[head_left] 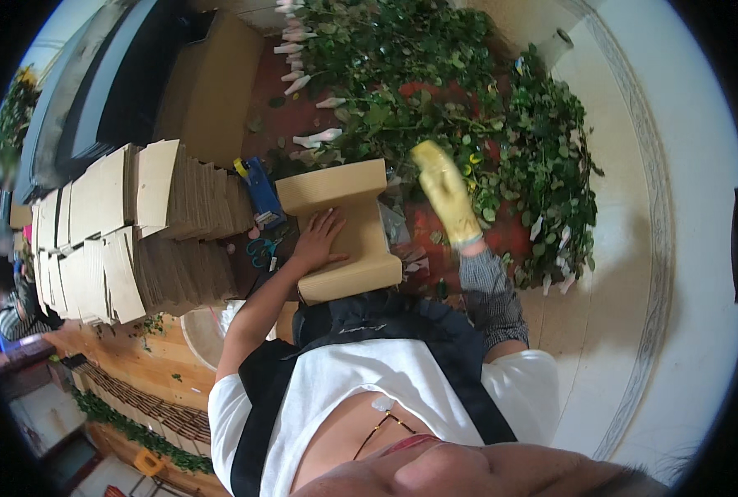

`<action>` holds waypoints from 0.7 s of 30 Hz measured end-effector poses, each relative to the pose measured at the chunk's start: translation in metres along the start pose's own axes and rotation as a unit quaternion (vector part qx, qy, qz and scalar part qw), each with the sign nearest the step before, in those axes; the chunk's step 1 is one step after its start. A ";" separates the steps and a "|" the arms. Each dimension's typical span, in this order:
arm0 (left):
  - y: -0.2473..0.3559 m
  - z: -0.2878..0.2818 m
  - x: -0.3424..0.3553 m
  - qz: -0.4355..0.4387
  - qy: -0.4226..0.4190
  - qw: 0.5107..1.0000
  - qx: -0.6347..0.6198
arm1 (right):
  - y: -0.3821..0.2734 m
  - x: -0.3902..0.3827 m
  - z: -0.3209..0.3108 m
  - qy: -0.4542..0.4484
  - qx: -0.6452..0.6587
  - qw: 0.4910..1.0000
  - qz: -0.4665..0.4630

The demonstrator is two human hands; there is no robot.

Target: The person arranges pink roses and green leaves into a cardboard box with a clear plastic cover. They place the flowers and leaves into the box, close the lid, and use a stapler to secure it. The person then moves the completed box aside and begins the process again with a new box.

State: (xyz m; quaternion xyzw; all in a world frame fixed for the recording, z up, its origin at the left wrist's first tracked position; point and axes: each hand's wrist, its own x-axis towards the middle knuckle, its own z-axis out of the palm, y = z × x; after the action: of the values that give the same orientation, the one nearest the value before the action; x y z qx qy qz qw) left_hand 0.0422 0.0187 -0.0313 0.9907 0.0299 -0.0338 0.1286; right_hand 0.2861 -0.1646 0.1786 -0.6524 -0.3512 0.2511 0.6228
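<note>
A cardboard box (pixel 361 236), its top open, stands against my front with raised folded sides. My bare left hand (pixel 321 238) lies flat inside it, fingers spread on the inner board and holding nothing. To the right of the box, my right hand (pixel 446 186) wears a yellow glove and is lifted over the red surface (pixel 427 228). Its fingers look stretched out, somewhat blurred, and I see nothing held in them. Close beyond the glove lie leafy green stems (pixel 419 116), several with pale wrapped heads (pixel 318 137).
Flattened cardboard pieces (pixel 178 273) are stacked high at the left. A blue tape dispenser (pixel 260 190) and teal-handled scissors (pixel 261 251) lie between stack and box. More leafy stems (pixel 551 157) reach the right side. Another person (pixel 13 302) is at the far left.
</note>
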 end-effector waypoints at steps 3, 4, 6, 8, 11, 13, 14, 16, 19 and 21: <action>0.001 -0.011 -0.001 -0.030 -0.052 0.996 -0.066 | -0.016 -0.013 0.052 -0.361 0.036 0.932 -0.007; 0.003 -0.017 0.001 -0.046 -0.072 0.991 -0.103 | -0.014 -0.015 0.070 -0.444 0.056 0.894 0.040; 0.002 -0.026 0.004 0.000 -0.054 0.998 -0.043 | 0.045 -0.002 0.083 -0.487 -0.261 0.833 0.012; -0.020 -0.019 -0.024 -0.028 -0.022 0.999 -0.023 | 0.111 0.003 0.108 -0.484 -0.475 0.733 0.056; 0.004 -0.140 -0.063 -0.180 0.043 0.948 -0.258 | 0.149 -0.024 0.103 -0.386 -0.590 0.693 -0.149; 0.022 -0.247 -0.091 -0.184 0.118 0.929 -0.298 | 0.143 -0.031 0.103 -0.391 -0.594 0.695 -0.107; 0.024 -0.280 -0.101 -0.228 0.201 0.896 -0.324 | 0.132 -0.031 0.102 -0.383 -0.587 0.707 -0.096; 0.016 -0.321 -0.111 -0.317 0.347 0.870 -0.150 | 0.121 -0.029 0.103 -0.385 -0.594 0.699 -0.103; -0.025 -0.342 -0.111 -0.402 0.372 0.830 0.104 | 0.128 -0.032 0.105 -0.391 -0.594 0.692 -0.125; -0.051 -0.344 -0.099 -0.478 0.283 0.824 0.110 | 0.129 -0.024 0.107 -0.394 -0.589 0.695 -0.121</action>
State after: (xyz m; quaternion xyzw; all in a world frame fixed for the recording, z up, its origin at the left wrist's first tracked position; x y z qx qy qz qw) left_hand -0.0398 0.1514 0.2946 0.8255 0.5314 0.1881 -0.0272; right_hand 0.2078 -0.1125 0.0381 -0.6793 -0.7160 0.1494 -0.0596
